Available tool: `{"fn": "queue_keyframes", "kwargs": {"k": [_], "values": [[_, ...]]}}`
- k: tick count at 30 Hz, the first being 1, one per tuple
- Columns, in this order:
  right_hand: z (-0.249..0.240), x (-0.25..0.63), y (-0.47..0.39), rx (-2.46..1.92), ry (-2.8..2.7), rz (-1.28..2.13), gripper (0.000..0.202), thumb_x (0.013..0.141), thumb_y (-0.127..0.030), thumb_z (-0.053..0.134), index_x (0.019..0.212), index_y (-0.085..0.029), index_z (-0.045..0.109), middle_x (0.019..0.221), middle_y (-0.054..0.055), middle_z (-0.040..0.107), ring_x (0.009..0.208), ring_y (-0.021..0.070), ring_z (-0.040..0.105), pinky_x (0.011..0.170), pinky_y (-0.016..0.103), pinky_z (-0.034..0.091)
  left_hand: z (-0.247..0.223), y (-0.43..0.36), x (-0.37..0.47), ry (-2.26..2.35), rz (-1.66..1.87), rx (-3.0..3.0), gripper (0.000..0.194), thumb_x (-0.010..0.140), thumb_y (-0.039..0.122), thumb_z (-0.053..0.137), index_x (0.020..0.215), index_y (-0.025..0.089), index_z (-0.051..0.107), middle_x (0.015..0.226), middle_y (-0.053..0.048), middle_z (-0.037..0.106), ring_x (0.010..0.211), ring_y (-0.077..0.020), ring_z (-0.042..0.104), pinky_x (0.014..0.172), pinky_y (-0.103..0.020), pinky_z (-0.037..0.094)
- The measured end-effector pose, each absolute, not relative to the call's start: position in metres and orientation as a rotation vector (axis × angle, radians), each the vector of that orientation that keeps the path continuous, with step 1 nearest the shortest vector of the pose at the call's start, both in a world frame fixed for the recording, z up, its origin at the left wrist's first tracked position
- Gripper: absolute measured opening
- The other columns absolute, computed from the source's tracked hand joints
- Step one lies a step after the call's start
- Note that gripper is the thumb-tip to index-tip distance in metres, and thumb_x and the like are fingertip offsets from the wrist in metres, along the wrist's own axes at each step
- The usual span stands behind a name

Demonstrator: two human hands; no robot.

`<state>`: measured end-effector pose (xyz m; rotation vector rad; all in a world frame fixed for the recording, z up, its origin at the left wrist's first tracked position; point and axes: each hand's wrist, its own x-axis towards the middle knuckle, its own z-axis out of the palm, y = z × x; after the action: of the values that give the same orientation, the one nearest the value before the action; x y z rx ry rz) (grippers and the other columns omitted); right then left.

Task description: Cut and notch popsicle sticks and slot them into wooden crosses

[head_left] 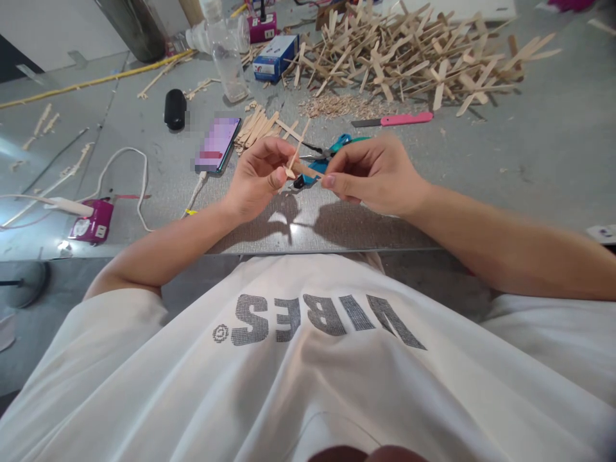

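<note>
My left hand point(260, 173) pinches a small piece made of crossed wooden craft sticks point(299, 149), one thin stick pointing up and away. My right hand point(380, 174) is closed on the right end of a flat stick point(308, 171) in the same piece, thumb against fingertips. Both hands hold it just above the table, near its front edge. Behind the fingers lie pliers point(317, 153) and a blue-handled tool, partly hidden by the hands. Loose flat craft sticks point(260, 130) are heaped just beyond my left hand.
At the back sits a large pile of crossed stick pieces point(409, 58), with wood scraps point(337, 106) before it. A pink-handled blade point(407, 119), a blue box point(276, 58), a clear bottle point(228, 64), a phone point(219, 144), a black case point(174, 109) and a purple power adapter point(92, 220) stand around.
</note>
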<state>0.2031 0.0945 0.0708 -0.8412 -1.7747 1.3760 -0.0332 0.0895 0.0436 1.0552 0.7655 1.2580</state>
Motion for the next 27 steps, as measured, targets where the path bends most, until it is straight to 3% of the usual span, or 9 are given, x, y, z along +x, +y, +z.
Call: {"fn": "queue_keyframes", "kwargs": {"k": [4,9,12,16,22,24,27], "values": [[0.070,0.203,0.093,-0.798,-1.811,1.350,0.044,0.083,-0.054,0.098,0.076,-0.021,0.071,0.056,-0.002,0.055,0.049,0.0091,0.043,0.045,0.028,0.032,0.040,0.086,-0.033,0.736,1.254,1.050,0.051,0.068,0.046,0.113,0.091,0.025,0.072,0.091,0.003,0.072,0.082,-0.0116,0.069,0.083,-0.027,0.060],[0.072,0.204,0.092,-0.776,-1.848,1.338,0.044,0.085,-0.056,0.096,0.077,-0.022,0.069,0.058,-0.003,0.054,0.051,0.0091,0.040,0.047,0.027,0.031,0.037,0.081,-0.034,0.807,1.250,0.910,0.049,0.076,0.032,0.109,0.109,0.030,0.072,0.096,0.004,0.069,0.105,-0.0177,0.080,0.085,-0.026,0.061],[0.072,0.204,0.092,-0.755,-1.856,1.351,0.047,0.085,-0.060,0.096,0.077,-0.022,0.068,0.058,-0.003,0.052,0.051,0.0088,0.038,0.047,0.027,0.030,0.038,0.080,-0.032,0.800,1.239,0.943,0.051,0.075,0.040,0.110,0.109,0.030,0.073,0.093,0.004,0.068,0.103,-0.0191,0.081,0.082,-0.026,0.061],[0.070,0.201,0.091,-0.692,-1.864,1.347,0.043,0.084,-0.052,0.098,0.076,-0.021,0.071,0.060,-0.002,0.055,0.053,0.0079,0.039,0.050,0.028,0.031,0.040,0.075,-0.030,0.757,1.190,1.109,0.059,0.062,0.058,0.113,0.095,0.027,0.075,0.090,0.004,0.072,0.082,-0.0140,0.074,0.075,-0.026,0.059],[0.071,0.194,0.085,-0.704,-1.874,1.370,0.051,0.081,-0.064,0.099,0.076,-0.020,0.074,0.070,0.001,0.065,0.064,0.0115,0.053,0.059,0.029,0.043,0.038,0.066,-0.028,0.666,1.040,1.222,0.061,0.059,0.058,0.114,0.101,0.028,0.082,0.091,0.003,0.076,0.082,-0.0138,0.073,0.081,-0.029,0.061],[0.072,0.193,0.084,-0.738,-1.873,1.340,0.052,0.081,-0.067,0.098,0.076,-0.021,0.074,0.069,0.001,0.064,0.064,0.0116,0.052,0.060,0.028,0.043,0.038,0.066,-0.028,0.703,1.048,1.168,0.060,0.059,0.054,0.115,0.100,0.028,0.080,0.091,0.003,0.076,0.085,-0.0151,0.074,0.082,-0.029,0.062],[0.073,0.193,0.083,-0.781,-1.863,1.302,0.055,0.081,-0.071,0.097,0.078,-0.021,0.075,0.068,0.000,0.062,0.064,0.0112,0.049,0.059,0.028,0.041,0.039,0.069,-0.029,0.716,1.074,1.087,0.050,0.066,0.037,0.115,0.097,0.028,0.077,0.087,0.005,0.073,0.078,-0.0128,0.071,0.075,-0.028,0.059]]}}
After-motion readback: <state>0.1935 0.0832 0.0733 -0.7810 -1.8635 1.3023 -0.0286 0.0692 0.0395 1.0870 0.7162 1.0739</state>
